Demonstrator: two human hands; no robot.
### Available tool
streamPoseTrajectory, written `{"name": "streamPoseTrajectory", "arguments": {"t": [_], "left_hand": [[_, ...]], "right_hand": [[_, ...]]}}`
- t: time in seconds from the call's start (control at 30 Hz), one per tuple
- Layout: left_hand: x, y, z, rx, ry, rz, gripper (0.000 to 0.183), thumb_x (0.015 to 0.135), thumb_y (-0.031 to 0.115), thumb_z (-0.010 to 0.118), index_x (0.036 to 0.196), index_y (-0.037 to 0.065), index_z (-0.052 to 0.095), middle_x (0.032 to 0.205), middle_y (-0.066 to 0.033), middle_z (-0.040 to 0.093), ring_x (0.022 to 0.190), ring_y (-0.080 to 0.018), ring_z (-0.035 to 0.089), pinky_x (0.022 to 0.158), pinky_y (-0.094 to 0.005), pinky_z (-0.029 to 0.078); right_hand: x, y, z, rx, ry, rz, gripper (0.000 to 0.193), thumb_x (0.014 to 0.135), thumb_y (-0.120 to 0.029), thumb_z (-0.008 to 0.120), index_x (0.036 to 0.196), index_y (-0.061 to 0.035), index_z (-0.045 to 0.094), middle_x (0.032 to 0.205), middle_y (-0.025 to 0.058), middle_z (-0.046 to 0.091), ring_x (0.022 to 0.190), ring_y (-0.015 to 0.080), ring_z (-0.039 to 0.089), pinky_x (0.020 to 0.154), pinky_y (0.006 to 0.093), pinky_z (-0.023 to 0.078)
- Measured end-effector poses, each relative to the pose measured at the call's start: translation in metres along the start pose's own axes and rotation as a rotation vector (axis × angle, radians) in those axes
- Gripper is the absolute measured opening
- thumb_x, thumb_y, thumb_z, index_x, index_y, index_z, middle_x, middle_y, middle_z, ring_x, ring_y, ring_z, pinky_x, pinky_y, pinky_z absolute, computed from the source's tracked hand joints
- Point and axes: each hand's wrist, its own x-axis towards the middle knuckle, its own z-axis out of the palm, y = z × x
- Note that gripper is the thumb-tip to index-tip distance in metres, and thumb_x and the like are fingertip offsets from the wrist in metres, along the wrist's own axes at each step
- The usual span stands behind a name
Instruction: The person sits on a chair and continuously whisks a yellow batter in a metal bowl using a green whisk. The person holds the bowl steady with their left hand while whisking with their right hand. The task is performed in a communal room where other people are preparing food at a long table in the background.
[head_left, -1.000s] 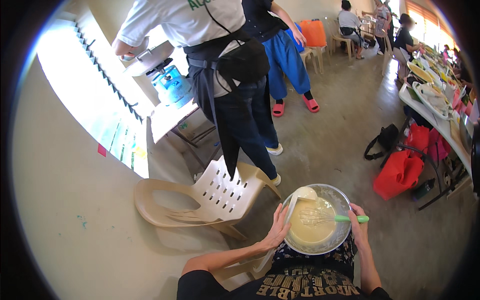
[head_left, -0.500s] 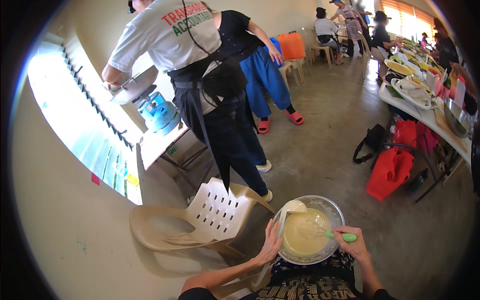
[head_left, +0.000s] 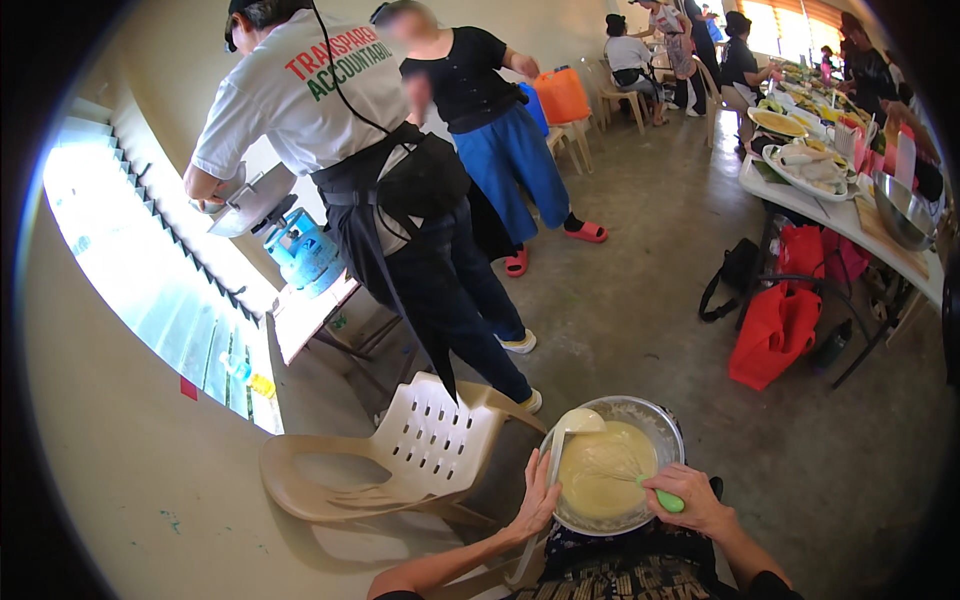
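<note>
A clear mixing bowl (head_left: 672, 447) of pale yellow batter (head_left: 590, 490) rests on my lap. My left hand (head_left: 538, 496) steadies its left side, thumb and fingers against the wall beside a ladle handle. The cream ladle (head_left: 583, 421) leans over the bowl's far left rim, its cup turned toward the batter. With my right hand (head_left: 698, 500) I grip the green handle of a whisk (head_left: 622, 474); its wires dip into the batter.
A beige plastic chair (head_left: 430, 430) stands close on my left. Beyond it, a person in a white shirt (head_left: 300, 90) works at a stove by a blue gas tank (head_left: 303, 250). A food-laden table (head_left: 832, 215) and red bags (head_left: 775, 335) are at the right.
The whisk has swung in the batter, its handle now sloping down toward the right, and my right hand has come slightly nearer. The person in black has turned more toward me.
</note>
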Motion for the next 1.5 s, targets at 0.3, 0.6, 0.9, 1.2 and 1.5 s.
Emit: {"name": "streamPoseTrajectory", "arguments": {"t": [0.3, 0.6, 0.9, 1.2, 1.5], "left_hand": [[-0.003, -0.003, 0.000, -0.035, 0.023, 0.007, 0.066, 0.090, 0.020, 0.045, 0.146, -0.002, 0.017, 0.152, -0.0233, 0.002, 0.142, -0.0364, 0.003, 0.115, -0.0428, 0.013], [-0.006, -0.001, -0.001, -0.081, 0.013, 0.028, 0.066, 0.092, 0.022, 0.044, 0.147, 0.000, 0.015, 0.153, -0.0222, 0.000, 0.142, -0.0370, 0.002, 0.115, -0.0430, 0.013], [-0.004, -0.006, -0.001, -0.044, 0.002, 0.060, 0.066, 0.093, 0.024, 0.042, 0.146, -0.001, 0.013, 0.152, -0.0247, -0.003, 0.142, -0.0403, 0.002, 0.115, -0.0443, 0.014], [-0.005, -0.009, 0.000, -0.040, 0.003, 0.057, 0.065, 0.096, 0.029, 0.041, 0.147, -0.001, 0.014, 0.152, -0.0232, -0.003, 0.142, -0.0387, 0.004, 0.115, -0.0435, 0.014], [-0.006, -0.011, 0.000, -0.055, 0.000, 0.060, 0.067, 0.095, 0.032, 0.043, 0.147, 0.001, 0.014, 0.152, -0.0223, -0.005, 0.142, -0.0391, 0.004, 0.115, -0.0444, 0.015]], "right_hand": [[-0.009, -0.002, 0.001, 0.422, -0.140, 0.150, 0.015, 0.071, -0.006, 0.068, 0.086, -0.0030, 0.068, 0.079, 0.0132, 0.067, 0.072, 0.0270, 0.065, 0.066, 0.0342, 0.052], [0.004, -0.005, -0.016, 0.171, -0.052, 0.105, 0.008, 0.072, -0.004, 0.067, 0.080, -0.0014, 0.068, 0.073, 0.0143, 0.066, 0.065, 0.0273, 0.065, 0.063, 0.0345, 0.052], [-0.004, 0.021, 0.005, 0.297, 0.041, 0.401, 0.013, 0.079, -0.010, 0.066, 0.088, -0.0011, 0.069, 0.080, 0.0102, 0.064, 0.077, 0.0190, 0.062, 0.069, 0.0285, 0.048], [-0.007, 0.046, 0.042, 0.671, 0.382, 0.563, 0.048, 0.086, -0.017, 0.059, 0.131, -0.0039, 0.049, 0.126, 0.0141, 0.048, 0.119, 0.0241, 0.046, 0.099, 0.0331, 0.038], [-0.011, 0.066, 0.040, 0.385, 0.306, 0.478, 0.056, 0.087, -0.017, 0.059, 0.137, -0.0015, 0.040, 0.137, 0.0156, 0.042, 0.125, 0.0250, 0.041, 0.105, 0.0372, 0.034]]}}
